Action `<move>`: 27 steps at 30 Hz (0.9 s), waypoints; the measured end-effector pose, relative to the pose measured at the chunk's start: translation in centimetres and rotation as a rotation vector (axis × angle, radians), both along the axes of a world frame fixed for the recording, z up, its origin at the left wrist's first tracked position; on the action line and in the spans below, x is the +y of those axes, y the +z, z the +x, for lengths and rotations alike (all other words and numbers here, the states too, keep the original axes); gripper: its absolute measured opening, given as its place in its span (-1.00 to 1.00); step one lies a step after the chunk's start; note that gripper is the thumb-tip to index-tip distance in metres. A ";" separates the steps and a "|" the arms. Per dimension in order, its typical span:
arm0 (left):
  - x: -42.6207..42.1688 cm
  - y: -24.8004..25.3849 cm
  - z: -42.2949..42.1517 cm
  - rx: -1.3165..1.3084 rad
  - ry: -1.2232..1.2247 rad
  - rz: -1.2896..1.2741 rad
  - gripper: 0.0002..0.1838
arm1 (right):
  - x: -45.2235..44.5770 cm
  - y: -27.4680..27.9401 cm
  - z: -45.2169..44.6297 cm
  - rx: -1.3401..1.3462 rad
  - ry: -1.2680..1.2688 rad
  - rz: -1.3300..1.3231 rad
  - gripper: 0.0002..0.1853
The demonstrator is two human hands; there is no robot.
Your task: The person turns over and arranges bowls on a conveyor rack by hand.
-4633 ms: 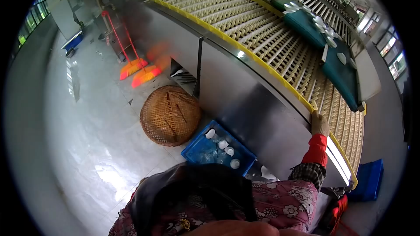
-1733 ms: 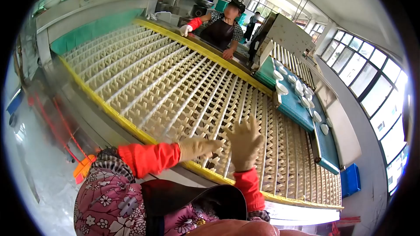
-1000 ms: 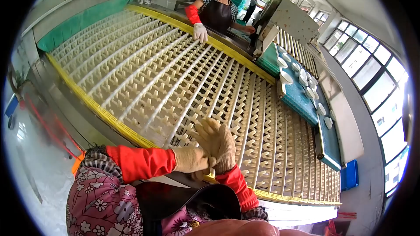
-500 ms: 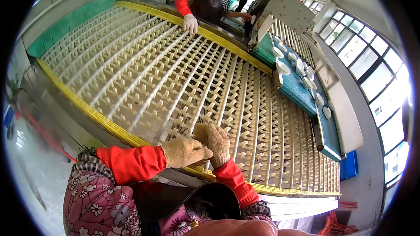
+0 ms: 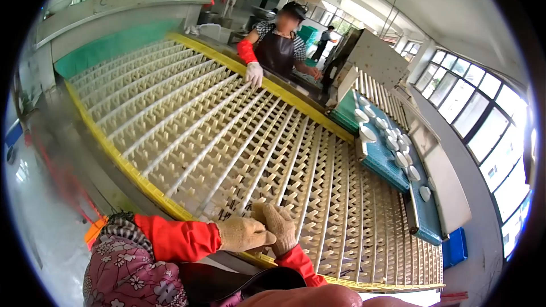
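My left hand (image 5: 244, 234) and my right hand (image 5: 277, 228) wear tan knit work gloves and are pressed together at the near edge of a wide pegged rack belt (image 5: 250, 159). Fingers of both hands are curled in, the right folded over the left. Whether anything lies between them is hidden. Under them run the belt's yellow edge strip (image 5: 149, 190), its pale rods and its rows of cream pegs. Red sleeves (image 5: 176, 237) cover my forearms.
Across the belt a co-worker's white-gloved hand (image 5: 254, 74) rests by the far yellow edge (image 5: 227, 61). Several white bowls (image 5: 367, 135) lie on a teal conveyor (image 5: 382, 160) at the right. A blue bin (image 5: 455, 248) stands beyond it. Another person (image 5: 324, 42) is farther back.
My view has tilted up, so the belt, bowls and co-worker appear lower. My hands stay pressed together near the belt's edge.
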State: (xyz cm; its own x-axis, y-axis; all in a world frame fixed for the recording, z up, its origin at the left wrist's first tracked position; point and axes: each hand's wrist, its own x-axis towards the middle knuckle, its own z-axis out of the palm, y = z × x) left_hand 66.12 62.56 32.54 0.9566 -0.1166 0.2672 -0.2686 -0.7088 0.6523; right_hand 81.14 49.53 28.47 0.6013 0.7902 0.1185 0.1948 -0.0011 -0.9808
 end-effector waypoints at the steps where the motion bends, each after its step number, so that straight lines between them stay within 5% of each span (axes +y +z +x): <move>1: -0.4 -0.4 -0.2 0.070 0.053 -0.037 -0.45 | -0.4 -0.1 -0.2 -0.297 -0.002 0.041 -0.71; 2: -0.8 1.5 -0.6 0.148 0.098 -0.079 -0.43 | -1.0 3.2 -0.7 -0.796 0.008 0.030 -0.73; 3: -0.4 0.3 0.1 0.186 0.011 -0.017 -0.35 | -1.5 4.1 -0.7 -0.845 0.052 -0.007 -0.69; 4: -1.0 3.1 0.1 0.516 0.172 -0.160 -0.32 | -1.5 3.4 -1.0 -0.393 0.055 -0.043 -0.70; 5: -1.3 1.1 0.2 0.377 0.176 -0.120 -0.32 | -1.4 2.6 -1.4 0.058 -0.031 -0.026 -0.70; 7: -1.7 -0.2 0.5 0.282 0.192 -0.082 -0.29 | -0.9 3.3 -1.4 0.476 -0.119 -0.074 -0.71; 10: -2.0 -0.1 0.6 0.113 0.088 -0.049 -0.39 | -2.0 3.6 -1.1 0.213 0.007 -0.063 -0.73; 11: -1.5 -3.2 1.5 -0.178 -0.023 0.194 -0.54 | -2.2 1.7 -0.3 0.135 0.038 0.006 -0.72; 15: -2.0 -3.7 1.9 -0.344 -0.027 0.239 -0.61 | -2.8 2.4 -0.3 -0.119 0.034 0.069 -0.73; 16: -2.2 -4.3 2.0 -0.247 0.010 0.191 -0.63 | -3.0 3.0 -0.4 -0.236 0.022 0.064 -0.73; 20: -3.2 -3.0 1.9 -0.180 0.033 0.147 -0.62 | -2.8 1.7 0.6 0.386 -0.040 0.002 -0.74; 24: -3.6 -2.4 2.2 -0.153 0.009 0.269 -0.54 | -3.3 -2.9 2.5 0.059 0.082 0.037 -0.66; 27: -4.3 -1.8 2.3 0.023 0.103 0.061 -0.49 | -3.5 -3.2 3.0 -0.046 0.069 0.087 -0.69</move>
State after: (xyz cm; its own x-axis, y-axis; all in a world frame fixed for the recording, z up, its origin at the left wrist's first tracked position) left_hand 68.45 58.29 30.74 0.9700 -0.0330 0.2408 -0.1782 -0.7705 0.6120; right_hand 84.11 46.06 25.29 0.5381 0.8152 0.2143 0.2359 0.0984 -0.9668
